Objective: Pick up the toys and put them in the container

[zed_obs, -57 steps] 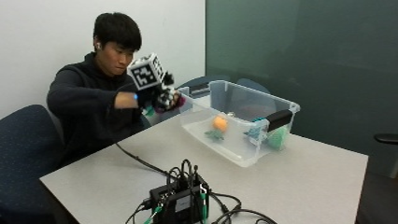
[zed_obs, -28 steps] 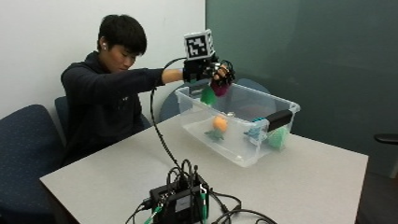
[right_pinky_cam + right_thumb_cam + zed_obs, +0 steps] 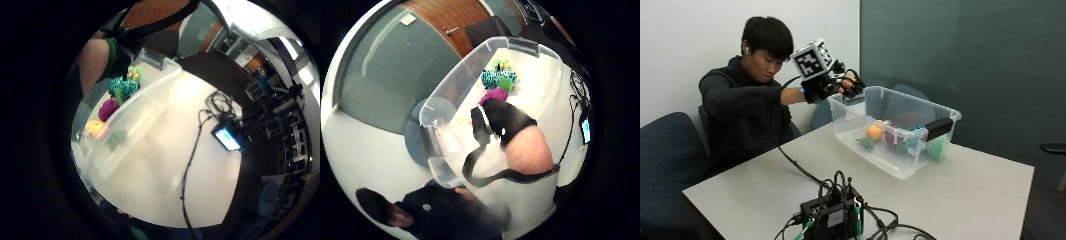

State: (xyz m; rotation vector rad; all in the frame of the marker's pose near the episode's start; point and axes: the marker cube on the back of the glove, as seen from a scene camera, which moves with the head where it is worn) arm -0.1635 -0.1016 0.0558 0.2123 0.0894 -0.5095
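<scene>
A clear plastic container point(image 3: 943, 116) stands on the grey table point(image 3: 973, 195). Inside lie an orange ball point(image 3: 874, 131), a purple toy point(image 3: 892, 137), a teal toy point(image 3: 913, 142) and a green toy point(image 3: 937, 147). My gloved right hand point(image 3: 840, 86) hovers at the container's near-left rim, its fingers loosely curled and holding nothing. The little finger side palm view looks down on the orange ball point(image 3: 95, 127), the purple toy point(image 3: 108, 108) and the teal toy point(image 3: 121, 87) behind the container wall point(image 3: 145, 107). In the thumb side palm view my thumb point(image 3: 525, 147) hangs over the container point(image 3: 465, 70), above the purple toy point(image 3: 493, 95).
A black electronics box point(image 3: 833, 215) with tangled cables sits near the table's front edge, and one cable point(image 3: 800, 167) runs from it to my arm. A blue chair point(image 3: 666, 160) stands at the left. A dark green wall panel point(image 3: 959, 50) is behind the container.
My hand rose with the purple toy over the container, then drew back to the near-left rim. The purple toy has left the hand and now lies in the container.
</scene>
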